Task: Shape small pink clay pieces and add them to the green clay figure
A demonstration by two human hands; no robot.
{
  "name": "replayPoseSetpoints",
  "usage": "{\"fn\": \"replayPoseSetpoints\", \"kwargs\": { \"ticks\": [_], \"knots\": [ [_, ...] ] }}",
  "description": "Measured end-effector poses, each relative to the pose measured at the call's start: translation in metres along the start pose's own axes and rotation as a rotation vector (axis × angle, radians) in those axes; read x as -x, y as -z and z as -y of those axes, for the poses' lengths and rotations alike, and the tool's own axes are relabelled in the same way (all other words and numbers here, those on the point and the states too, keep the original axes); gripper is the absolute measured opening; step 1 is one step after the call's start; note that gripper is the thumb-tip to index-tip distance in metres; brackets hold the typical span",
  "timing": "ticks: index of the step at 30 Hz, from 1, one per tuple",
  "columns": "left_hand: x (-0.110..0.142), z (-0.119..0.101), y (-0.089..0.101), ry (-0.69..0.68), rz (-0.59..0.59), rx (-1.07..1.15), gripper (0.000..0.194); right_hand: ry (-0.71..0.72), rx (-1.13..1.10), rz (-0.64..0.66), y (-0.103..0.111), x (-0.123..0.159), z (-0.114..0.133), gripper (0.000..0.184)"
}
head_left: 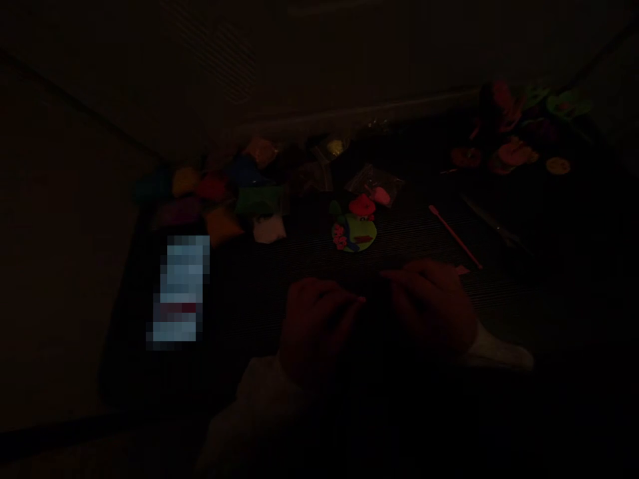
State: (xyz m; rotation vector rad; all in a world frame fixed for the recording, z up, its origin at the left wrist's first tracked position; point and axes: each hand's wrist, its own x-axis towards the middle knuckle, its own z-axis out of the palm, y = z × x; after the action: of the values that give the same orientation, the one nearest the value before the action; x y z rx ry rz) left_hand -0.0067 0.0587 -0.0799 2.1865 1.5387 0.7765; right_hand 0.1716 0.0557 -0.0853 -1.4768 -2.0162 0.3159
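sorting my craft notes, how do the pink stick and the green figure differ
The stick is long and thin, while the figure is broad and rounded. The stick looks pinkish red all along, whereas the figure mixes green with red and blue parts. The stick lies slantwise on the right; the figure sits to its left, near the bags. Both rest on the dark table in dim light.
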Motion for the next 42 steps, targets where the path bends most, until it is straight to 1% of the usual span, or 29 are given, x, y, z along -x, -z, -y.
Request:
{"fn": "replayPoseSetpoints", "kwargs": {
  "ticks": [6, 9, 13, 16, 18, 22, 26, 28, 30, 31, 33, 34, 35, 37, 39, 42],
  "knots": [
    [-0.009, -0.015, 0.02, 0.028, 0.04, 0.475, 0.012, -0.049, 0.015, 0.003, -0.001, -0.001, -0.003, 0.023],
    [-0.01, -0.023, 0.027, 0.105, 0.094, 0.728, 0.011, -0.065, 0.031, -0.028, 0.001, 0.001, -0.005, 0.023],
    [-0.006, -0.027, 0.03, 0.244, 0.169, 1.085, 0.012, -0.056, 0.023, -0.082, 0.008, 0.008, -0.009, 0.023],
    [-0.001, -0.021, 0.026, 0.287, 0.232, 1.276, 0.011, -0.07, 0.046, -0.108, 0.016, 0.015, -0.014, 0.024],
    [0.002, -0.017, 0.023, 0.302, 0.232, 1.341, 0.011, -0.083, 0.08, -0.137, 0.021, 0.02, -0.019, 0.025],
    [0.006, -0.012, 0.021, 0.375, 0.198, 1.317, 0.01, -0.1, 0.17, -0.177, 0.034, 0.027, -0.035, 0.024],
    [0.004, -0.01, 0.022, 0.449, 0.168, 1.337, 0.013, -0.218, 0.296, -0.286, 0.052, 0.033, -0.061, 0.023],
    [0.003, -0.01, 0.022, 0.468, 0.161, 1.345, 0.013, -0.269, 0.338, -0.288, 0.06, 0.031, -0.073, 0.024],
    [0.001, -0.011, 0.022, 0.476, 0.165, 1.36, 0.013, -0.284, 0.358, -0.207, 0.063, 0.022, -0.078, 0.027],
    [0.0, -0.011, 0.022, 0.485, 0.172, 1.363, 0.013, -0.292, 0.37, -0.142, 0.063, 0.015, -0.078, 0.028],
    [-0.001, -0.013, 0.024, 0.507, 0.181, 1.36, 0.013, -0.323, 0.414, 0.037, 0.06, -0.002, -0.074, 0.031],
    [-0.002, -0.013, 0.025, 0.51, 0.176, 1.358, 0.013, -0.36, 0.445, 0.131, 0.057, -0.011, -0.072, 0.031],
    [-0.003, -0.014, 0.027, 0.503, 0.169, 1.356, 0.013, -0.411, 0.467, 0.197, 0.054, -0.019, -0.069, 0.03],
    [-0.004, -0.016, 0.032, 0.444, 0.139, 1.371, 0.012, -0.459, 0.483, 0.242, 0.049, -0.034, -0.065, 0.027],
    [-0.006, -0.018, 0.038, 0.329, 0.121, 1.398, 0.012, -0.49, 0.486, 0.25, 0.045, -0.043, -0.063, 0.022],
    [-0.005, -0.023, 0.046, 0.147, 0.093, 1.43, 0.014, -0.531, 0.48, 0.249, 0.044, -0.051, -0.062, 0.017]
  ]
}}
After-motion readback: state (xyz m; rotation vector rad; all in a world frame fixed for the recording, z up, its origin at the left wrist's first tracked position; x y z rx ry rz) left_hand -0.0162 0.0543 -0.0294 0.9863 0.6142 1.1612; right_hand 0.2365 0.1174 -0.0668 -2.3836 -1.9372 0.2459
